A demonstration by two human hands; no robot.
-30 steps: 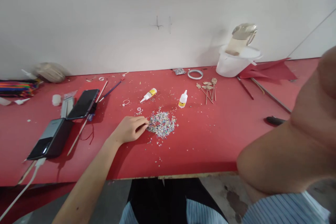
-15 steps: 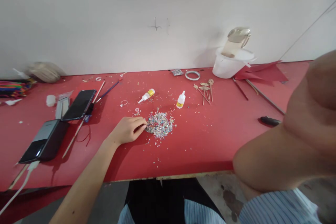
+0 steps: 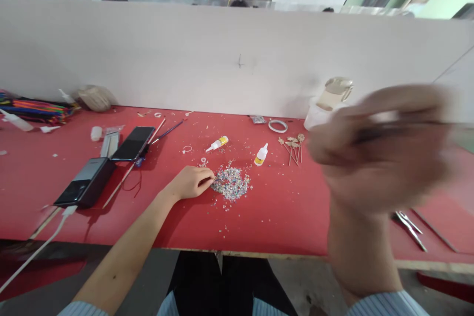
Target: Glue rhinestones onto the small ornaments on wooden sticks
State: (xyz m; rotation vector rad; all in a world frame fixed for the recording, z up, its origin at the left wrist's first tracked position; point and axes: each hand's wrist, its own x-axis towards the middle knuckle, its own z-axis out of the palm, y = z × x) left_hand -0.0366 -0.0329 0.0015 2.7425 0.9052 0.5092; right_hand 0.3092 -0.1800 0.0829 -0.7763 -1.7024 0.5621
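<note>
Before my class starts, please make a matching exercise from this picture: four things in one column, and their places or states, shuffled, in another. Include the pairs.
Column one:
1. Left hand
2. Silver ring
3. Shiny pieces
4. Right hand

Column two:
A. Raised, blurred
B. Loosely heaped on the red table
C. Low at the red table, fingers bent
D. Lying near the white board

Pairs: 1-C, 2-D, 3-B, 4-A

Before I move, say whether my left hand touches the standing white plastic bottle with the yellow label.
Apart: the head view shows red tabletop and a heap of small, shiny flakes between the left hand and the standing bottle.
</note>
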